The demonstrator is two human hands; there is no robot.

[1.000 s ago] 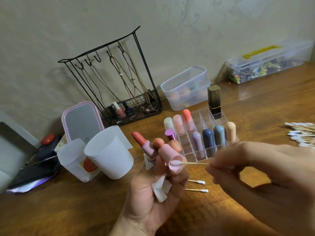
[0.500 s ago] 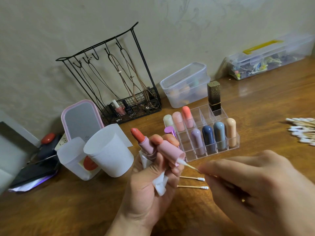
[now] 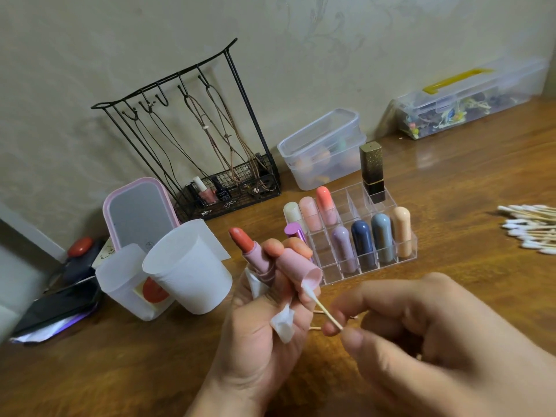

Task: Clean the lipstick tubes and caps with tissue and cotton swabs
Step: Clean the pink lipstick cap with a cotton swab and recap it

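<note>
My left hand (image 3: pixel 264 335) holds three things at once: an open pink lipstick tube (image 3: pixel 251 251) with its red bullet pointing up-left, the pink cap (image 3: pixel 299 267) with its mouth facing right, and a crumpled white tissue (image 3: pixel 282 322). My right hand (image 3: pixel 421 329) pinches a cotton swab (image 3: pixel 319 302) by its stick; the white tip touches the lower rim of the cap's mouth. Behind stands a clear organizer (image 3: pixel 406 249) with several capped lipsticks, and a purple tube (image 3: pixel 293 231) shows behind my fingers.
Two white plastic cups (image 3: pixel 186 269) stand at the left, in front of a pink mirror (image 3: pixel 137 213). A black wire rack (image 3: pixel 192 139), clear lidded boxes (image 3: pixel 323 145) and a pile of cotton swabs (image 3: pixel 529 228) ring the wooden table (image 3: pixel 120 371). Used swabs (image 3: pixel 317 312) lie under my hands.
The swab has come out of the cap's mouth and tilted down to its lower rim. My right hand has dropped lower and closer to the left hand.
</note>
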